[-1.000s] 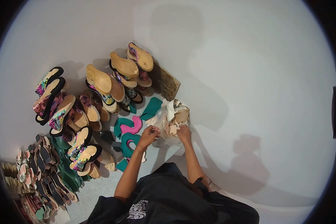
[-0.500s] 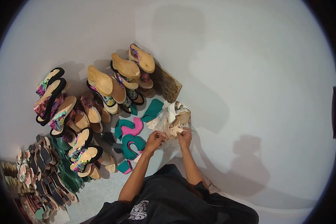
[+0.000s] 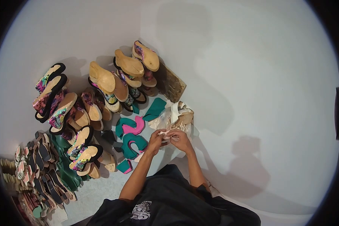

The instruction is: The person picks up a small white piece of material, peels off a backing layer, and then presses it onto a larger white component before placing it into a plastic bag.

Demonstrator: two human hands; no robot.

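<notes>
The pale piece [image 3: 166, 134] is pinched between both hands, just in front of the plastic bag [image 3: 162, 120] on the floor [image 3: 101, 194]; a second ago the hands were apart, each picking at the bag, and now they have drawn together, so the piece looks to be out of the bag and shared by both; the left hand [image 3: 156, 140] has its fingers curled narrow on one end, the right hand [image 3: 181, 139] is closed on the other; the piece is thin, flat and beige, its material too small to tell; the bag is clear and crinkled, with more pale bits and a white sandal [image 3: 181, 113] bunched in it; beside the left hand lie smooth green and pink cut-outs [image 3: 131, 130], curved like hooks; farther left, wedge sandals [image 3: 101, 81] with tan soles and flowered sides lean in heaps; a rough wooden board [image 3: 172, 86] stands behind the bag; flat soles [image 3: 41, 173] stack at the floor's near left corner
</notes>
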